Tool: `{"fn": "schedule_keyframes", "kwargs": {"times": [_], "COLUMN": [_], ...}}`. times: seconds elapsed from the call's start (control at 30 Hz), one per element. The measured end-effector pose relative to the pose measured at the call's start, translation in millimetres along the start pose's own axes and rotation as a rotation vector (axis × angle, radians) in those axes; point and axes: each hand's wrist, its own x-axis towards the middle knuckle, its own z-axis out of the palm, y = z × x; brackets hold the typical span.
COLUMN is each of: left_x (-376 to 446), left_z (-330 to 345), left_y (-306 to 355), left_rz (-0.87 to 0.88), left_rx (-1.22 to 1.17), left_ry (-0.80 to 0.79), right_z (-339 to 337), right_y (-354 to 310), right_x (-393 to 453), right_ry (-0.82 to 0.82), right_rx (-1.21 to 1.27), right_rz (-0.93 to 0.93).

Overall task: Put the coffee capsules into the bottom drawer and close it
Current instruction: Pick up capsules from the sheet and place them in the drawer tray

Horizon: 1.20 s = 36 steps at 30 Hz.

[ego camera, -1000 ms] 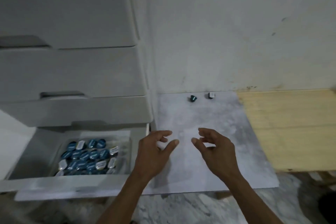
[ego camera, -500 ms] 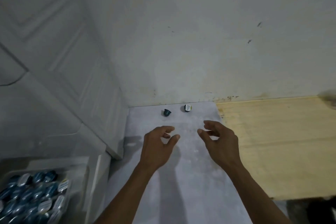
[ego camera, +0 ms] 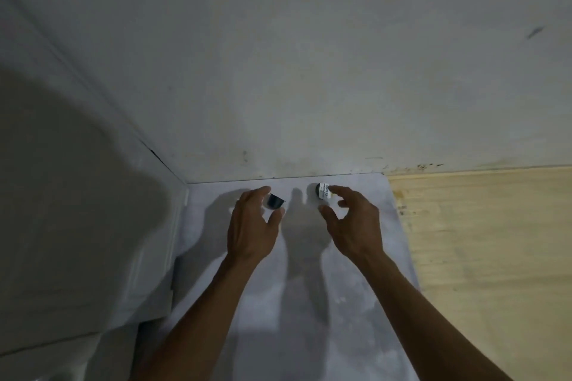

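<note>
i see two coffee capsules lying on a pale grey sheet [ego camera: 309, 303] spread on the floor, both close to the foot of the wall [ego camera: 309, 71]. i take the wall as my landmark. the dark capsule [ego camera: 275, 201] lies just short of the wall, on its side, its wide end turned toward the left hand and its narrow end pointing right, so its long axis runs roughly along the wall. the labelled capsule [ego camera: 322, 190] lies further along the wall to the right, closer to the wall's foot, also on its side with its white foil face turned rightward, toward my right fingers.

my left hand [ego camera: 252, 226] reaches toward the wall with fingers and thumb curved around the dark capsule; the fingers touch or nearly touch its wide end, the thumb sits just below it, and i cannot tell if the grip is closed. my right hand [ego camera: 353, 219] is spread loosely, the forefinger tip at the labelled capsule's foil face, the thumb apart below it, holding nothing yet.

where the wall meets its left corner, a white cabinet side [ego camera: 93, 210] runs toward me, edging the sheet on the left. along the wall to the right, a light wooden board [ego camera: 495, 257] borders the sheet. shadows of both hands fall on the sheet between the capsules. nothing stands between the hands and the capsules.
</note>
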Motion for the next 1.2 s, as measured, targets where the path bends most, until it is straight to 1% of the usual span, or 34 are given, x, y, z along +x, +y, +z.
{"fn": "schedule_keyframes", "kwargs": {"times": [0.2,0.33,0.47,0.57,0.7,0.77,0.87,0.93,1.1,1.2], "left_x": [19.4,23.3,22.7,19.7,16.3,15.2,14.8,14.8,14.1,7.5], "left_z": [31.2,43.0,51.1,58.1,68.2,71.5,74.7,75.9,74.4,67.8], "left_y": [-26.5,-36.8,-37.8,-36.4,-39.8,-42.6,-43.8,-44.7,-43.2,-37.3], "left_rz": [0.047,0.089,0.116,0.143,0.137,0.146,0.165,0.178,0.187,0.165], "left_rx": [0.075,0.104,0.021,-0.056,-0.081,-0.070,-0.052,-0.050,-0.087,-0.154], "left_ry": [0.012,0.055,0.148,0.224,0.282,0.315,0.347,0.361,0.375,0.371], "right_z": [42.2,57.7,65.4,67.8,83.9,88.0,85.3,87.0,83.5,66.3], "right_y": [32.5,49.1,60.6,62.5,77.0,80.7,81.4,85.3,76.6,66.3], "right_x": [25.8,31.2,36.8,41.5,42.7,42.4,43.3,44.5,41.1,30.7], "right_ry": [-0.026,0.068,0.160,0.182,0.240,0.298,0.340,0.348,0.322,0.252], "right_rx": [-0.099,-0.113,-0.075,-0.056,0.046,-0.002,-0.024,0.031,0.126,0.057], "right_rz": [-0.075,-0.152,-0.260,-0.237,-0.249,-0.246,-0.317,-0.349,-0.292,-0.306]}}
